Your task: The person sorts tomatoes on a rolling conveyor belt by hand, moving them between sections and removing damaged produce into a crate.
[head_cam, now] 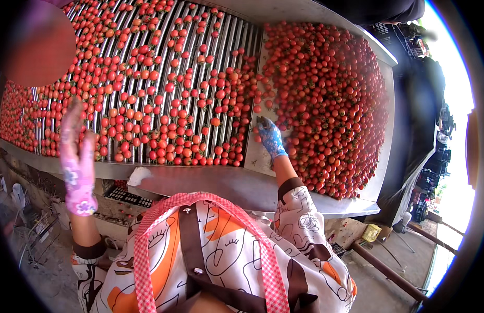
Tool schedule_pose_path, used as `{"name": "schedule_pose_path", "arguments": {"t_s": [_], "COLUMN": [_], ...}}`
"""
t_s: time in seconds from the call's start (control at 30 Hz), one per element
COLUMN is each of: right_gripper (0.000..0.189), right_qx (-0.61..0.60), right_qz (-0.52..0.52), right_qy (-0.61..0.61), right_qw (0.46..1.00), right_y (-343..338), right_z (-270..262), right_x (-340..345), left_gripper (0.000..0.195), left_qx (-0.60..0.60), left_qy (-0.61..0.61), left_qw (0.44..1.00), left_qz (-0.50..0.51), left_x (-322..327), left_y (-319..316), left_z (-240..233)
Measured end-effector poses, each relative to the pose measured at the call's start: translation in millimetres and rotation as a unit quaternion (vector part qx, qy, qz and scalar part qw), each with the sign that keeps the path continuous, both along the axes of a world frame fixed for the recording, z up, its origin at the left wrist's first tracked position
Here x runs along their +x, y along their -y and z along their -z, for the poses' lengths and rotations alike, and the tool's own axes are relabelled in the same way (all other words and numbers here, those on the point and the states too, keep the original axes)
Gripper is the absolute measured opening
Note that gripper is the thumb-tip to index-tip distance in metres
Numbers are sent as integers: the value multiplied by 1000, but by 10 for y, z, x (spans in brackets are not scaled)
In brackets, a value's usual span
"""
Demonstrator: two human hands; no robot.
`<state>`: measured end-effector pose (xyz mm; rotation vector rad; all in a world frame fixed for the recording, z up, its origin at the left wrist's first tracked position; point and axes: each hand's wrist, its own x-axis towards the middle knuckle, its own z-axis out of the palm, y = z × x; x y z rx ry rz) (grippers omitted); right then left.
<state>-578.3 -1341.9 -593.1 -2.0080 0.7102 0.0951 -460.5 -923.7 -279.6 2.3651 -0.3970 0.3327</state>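
My left hand (78,156), in a pink floral glove with soiled fingers, is raised over the near left edge of a roller conveyor (222,43). Its thumb stands apart from the fingers and it holds nothing. Small red tomatoes (179,129) lie scattered across the metal rollers. At the conveyor's right end, my right hand (271,137) wears a blue floral glove with dark fingertips. It reaches over a bare strip of the metal chute (261,158), close to a few tomatoes. Whether its fingers grip one is not visible. Beyond it lies a large heap of tomatoes (331,109).
A metal ledge (202,180) runs between my body and the rollers. Below it on the left is a black plastic crate (128,195). A yellow container (371,233) and a brown pipe (386,270) are at lower right. A person's dark clothing (382,9) shows at upper right.
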Motion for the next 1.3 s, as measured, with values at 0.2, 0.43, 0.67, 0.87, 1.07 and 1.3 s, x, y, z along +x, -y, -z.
{"name": "schedule_pose_path", "arguments": {"t_s": [0.2,0.43,0.67,0.87,1.07,1.3], "right_gripper": [48,47,96,86,66,77], "right_qx": [-87,-58,-85,-77,-68,-186], "right_qz": [-270,-151,-94,-54,-30,-158], "right_qy": [-153,-32,-271,-194,91,5], "right_qw": [947,986,954,976,993,970], "right_y": [-743,-815,-804,-251,-133,-970], "right_z": [91,-68,81,32,520,579], "right_x": [-874,165,1288,2271,2976,1688], "left_gripper": [51,27,27,26,25,22], "left_qx": [178,185,142,149,155,162], "left_qy": [-193,-109,-61,-37,-47,-55], "left_qw": [964,976,986,979,981,982], "left_qz": [33,35,61,135,109,74], "left_x": [-763,-1020,-1018,-1022,-1057,-1052], "left_y": [-197,-148,-66,-161,-84,157], "left_z": [1389,1903,2076,2390,2294,2005]}}
